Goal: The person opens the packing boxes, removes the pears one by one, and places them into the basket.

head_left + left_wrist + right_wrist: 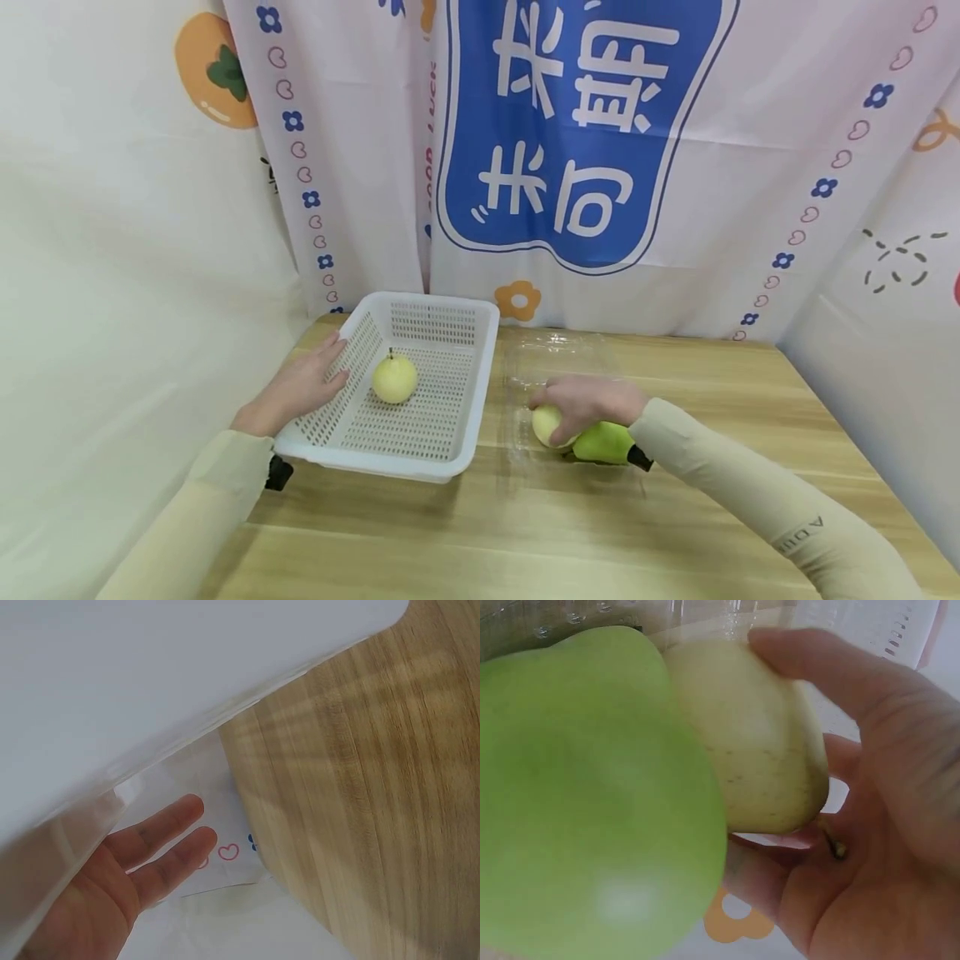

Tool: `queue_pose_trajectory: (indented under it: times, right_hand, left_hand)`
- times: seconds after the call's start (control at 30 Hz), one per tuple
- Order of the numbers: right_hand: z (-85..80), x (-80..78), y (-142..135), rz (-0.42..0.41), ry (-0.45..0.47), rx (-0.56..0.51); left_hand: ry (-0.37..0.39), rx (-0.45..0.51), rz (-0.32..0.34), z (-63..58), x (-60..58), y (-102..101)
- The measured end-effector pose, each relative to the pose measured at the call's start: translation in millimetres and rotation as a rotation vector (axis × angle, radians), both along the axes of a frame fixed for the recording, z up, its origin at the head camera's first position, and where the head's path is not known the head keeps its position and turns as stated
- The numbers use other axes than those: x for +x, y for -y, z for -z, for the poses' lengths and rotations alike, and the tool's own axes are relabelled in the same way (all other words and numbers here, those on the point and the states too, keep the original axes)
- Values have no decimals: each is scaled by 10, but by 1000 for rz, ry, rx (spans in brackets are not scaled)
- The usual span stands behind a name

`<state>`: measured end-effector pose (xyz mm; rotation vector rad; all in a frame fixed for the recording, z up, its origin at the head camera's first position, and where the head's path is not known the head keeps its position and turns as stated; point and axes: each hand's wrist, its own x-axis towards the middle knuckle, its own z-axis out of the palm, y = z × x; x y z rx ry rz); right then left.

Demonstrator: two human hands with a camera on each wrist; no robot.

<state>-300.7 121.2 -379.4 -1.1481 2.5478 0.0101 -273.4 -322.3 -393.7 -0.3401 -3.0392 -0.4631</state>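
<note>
My left hand [300, 387] rests at the left rim of a white slotted plastic basket [487, 367]. In the left wrist view, two of its fingers [176, 859] stretch out straight beside the basket's outer wall. A round pale-yellow pear [394, 379] with a stem sits inside the basket. To the right, my right hand [585, 404] grips a second yellow pear [742, 735] over a clear plastic tray [555, 342], thumb and fingers around it. Beside that fruit lies a green pear [603, 443], large in the right wrist view and partly hidden by my wrist.
The wood-grain table [720, 375] carries the basket and the tray side by side. White printed cloth [360, 167] stands close behind them, and a plain white sheet [135, 292] hangs along the left. More cloth [885, 333] borders the right edge.
</note>
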Motion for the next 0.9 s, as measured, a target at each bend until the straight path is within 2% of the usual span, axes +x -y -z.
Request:
queue_pose_trajectory:
  times: [0.2, 0.43, 0.9]
  right_hand:
    - [-11, -2, 20, -26, 13, -14]
    - [-130, -40, -43, -6, 37, -68]
    - [-488, -79, 178, -108, -57, -164]
  left_hand:
    - [20, 6, 0, -49, 29, 7]
    - [23, 13, 2, 32, -25, -17]
    - [13, 13, 10, 39, -16, -12]
